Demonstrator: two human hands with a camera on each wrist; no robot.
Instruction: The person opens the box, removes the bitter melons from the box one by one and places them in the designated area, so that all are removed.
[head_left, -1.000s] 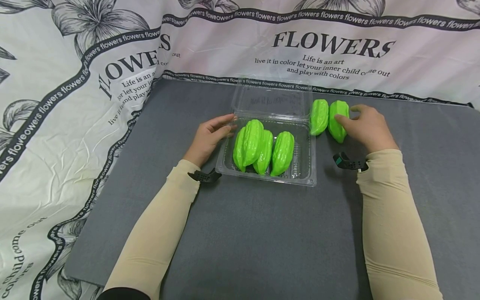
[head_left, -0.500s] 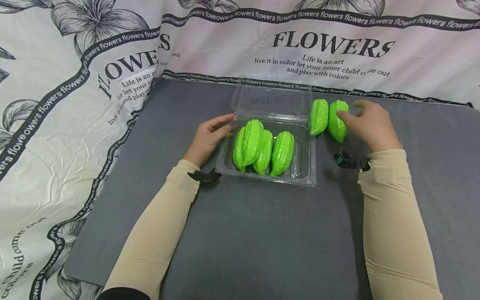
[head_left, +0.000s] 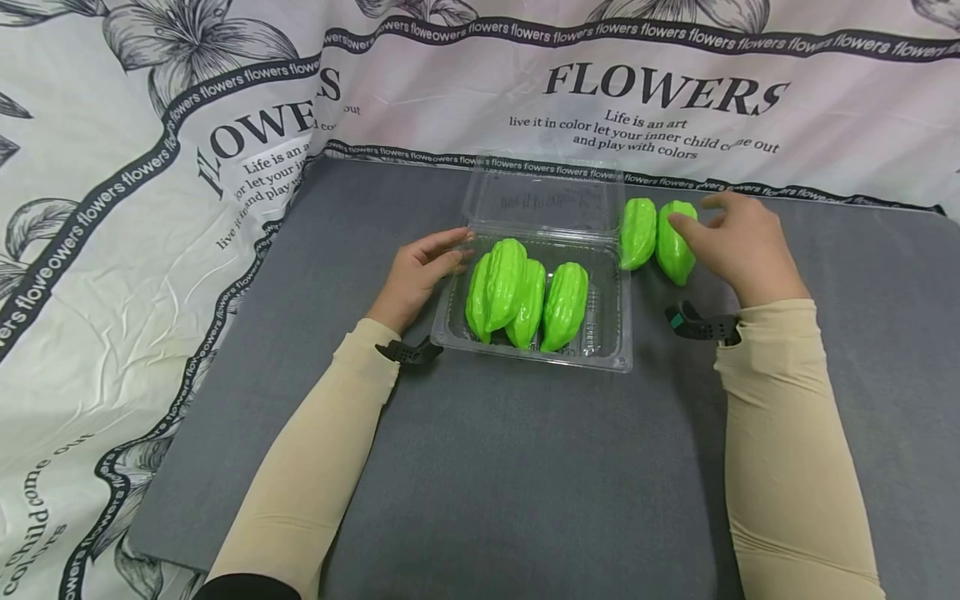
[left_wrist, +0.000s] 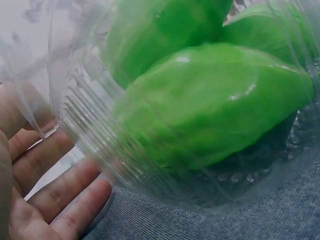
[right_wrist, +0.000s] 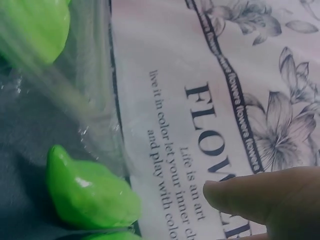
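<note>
From my end I made out a grey tabletop (head_left: 540, 475) with a pale printed sheet (head_left: 427, 100) behind it and along its left side, covered in line-drawn flowers (head_left: 195, 33) and lettering (head_left: 667, 88). It looked like a screened-off work corner; whether in a home or a studio, I couldn't tell.

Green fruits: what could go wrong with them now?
The top fruit seems to rest on others, so it might roll if the left hand bumps the box. The right hand is close to the rightmost fruit; a clumsy touch could push it into its neighbour.
</note>
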